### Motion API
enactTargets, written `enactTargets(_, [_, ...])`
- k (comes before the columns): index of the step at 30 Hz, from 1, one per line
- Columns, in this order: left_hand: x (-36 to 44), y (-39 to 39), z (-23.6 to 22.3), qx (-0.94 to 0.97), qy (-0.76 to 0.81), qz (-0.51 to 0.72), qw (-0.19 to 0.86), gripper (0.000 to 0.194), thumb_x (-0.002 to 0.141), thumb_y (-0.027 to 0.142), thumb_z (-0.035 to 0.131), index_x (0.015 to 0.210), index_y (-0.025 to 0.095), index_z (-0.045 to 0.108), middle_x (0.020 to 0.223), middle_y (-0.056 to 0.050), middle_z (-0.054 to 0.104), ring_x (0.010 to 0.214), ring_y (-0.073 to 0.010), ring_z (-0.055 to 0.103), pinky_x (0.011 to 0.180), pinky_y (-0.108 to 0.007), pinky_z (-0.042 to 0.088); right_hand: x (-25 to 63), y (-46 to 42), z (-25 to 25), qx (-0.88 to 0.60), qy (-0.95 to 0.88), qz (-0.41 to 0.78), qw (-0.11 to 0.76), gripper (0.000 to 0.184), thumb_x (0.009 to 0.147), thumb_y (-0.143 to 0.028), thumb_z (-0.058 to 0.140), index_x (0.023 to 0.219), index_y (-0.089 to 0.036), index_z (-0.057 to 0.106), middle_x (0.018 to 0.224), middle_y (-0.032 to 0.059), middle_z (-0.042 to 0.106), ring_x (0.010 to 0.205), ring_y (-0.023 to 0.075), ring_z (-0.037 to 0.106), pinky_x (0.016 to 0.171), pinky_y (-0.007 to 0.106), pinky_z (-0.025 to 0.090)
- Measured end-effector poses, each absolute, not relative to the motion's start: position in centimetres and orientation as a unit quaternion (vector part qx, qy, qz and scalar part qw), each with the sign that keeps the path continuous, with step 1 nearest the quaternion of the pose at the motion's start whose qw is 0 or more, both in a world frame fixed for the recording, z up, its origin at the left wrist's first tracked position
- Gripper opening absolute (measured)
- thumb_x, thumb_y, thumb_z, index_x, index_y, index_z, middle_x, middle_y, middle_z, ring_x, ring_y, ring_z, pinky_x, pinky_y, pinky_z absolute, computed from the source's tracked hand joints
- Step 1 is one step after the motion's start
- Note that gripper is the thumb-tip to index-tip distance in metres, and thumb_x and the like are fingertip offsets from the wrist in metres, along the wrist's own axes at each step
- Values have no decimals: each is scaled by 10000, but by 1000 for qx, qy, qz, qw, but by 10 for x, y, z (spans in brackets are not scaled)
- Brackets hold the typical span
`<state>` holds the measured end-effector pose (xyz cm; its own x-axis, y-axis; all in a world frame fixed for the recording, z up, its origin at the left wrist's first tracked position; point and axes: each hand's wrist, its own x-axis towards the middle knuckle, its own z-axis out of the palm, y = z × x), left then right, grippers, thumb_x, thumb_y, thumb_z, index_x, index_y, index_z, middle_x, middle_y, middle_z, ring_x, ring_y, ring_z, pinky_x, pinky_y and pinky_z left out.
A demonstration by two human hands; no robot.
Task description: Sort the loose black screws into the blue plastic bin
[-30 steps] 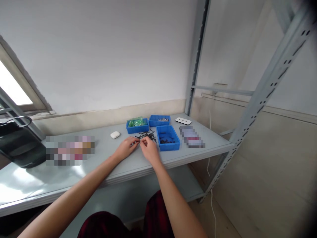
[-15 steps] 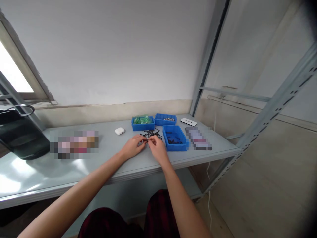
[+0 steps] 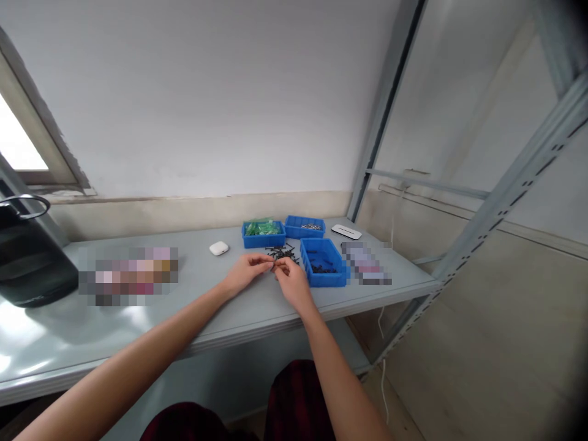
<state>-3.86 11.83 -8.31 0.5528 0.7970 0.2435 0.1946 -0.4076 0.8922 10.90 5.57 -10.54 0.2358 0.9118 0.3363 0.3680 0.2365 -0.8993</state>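
My left hand (image 3: 248, 274) and my right hand (image 3: 293, 278) meet fingertip to fingertip above the shelf, both closed in a pinch. A dark sliver shows between the fingertips, too small to name. Just behind them lies a loose pile of black screws (image 3: 287, 252), partly hidden by my fingers. To the right of my right hand stands a blue bin (image 3: 337, 278) with more small black pieces at its bottom.
Behind the pile stand a blue bin (image 3: 264, 241) of green packets and a blue bin (image 3: 294, 229) with silvery pieces. A white earbud case (image 3: 219, 248), a white slim device (image 3: 346, 231), a blurred phone-like object (image 3: 367, 262) and a dark bag (image 3: 34, 263) share the shelf.
The view has turned slightly, so everything sits a little left and lower. My hands stay together in the same pinch, with the fingers shifting slightly.
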Motion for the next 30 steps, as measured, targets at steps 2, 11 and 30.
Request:
enactTargets(2, [-32,119,-82,772,305,335,446,301,827,413,591,950,163,706,950,-61,712,862,-193,630,807,-322,496,110,57,-107,-564,-564,249,550,137,815,-274,507,866,-222,623,846,28,699,832,192,651,767,334,504])
enactTargets(11, [-35,133,-81,795,277,385,377,311,901,396,479,1036,173,648,857,-45,671,769,-160,610,757,-308,507,111,58,-109,-583,-528,261,561,231,822,-344,533,1009,-240,618,883,28,687,803,190,649,739,332,519])
enactTargets(30, [-38,129,-76,777,252,290,499,377,847,323,588,1190,168,570,789,-32,689,812,-184,658,793,-327,508,109,47,-96,-556,-558,295,541,200,853,-351,499,958,-230,620,873,30,694,728,174,636,651,293,489])
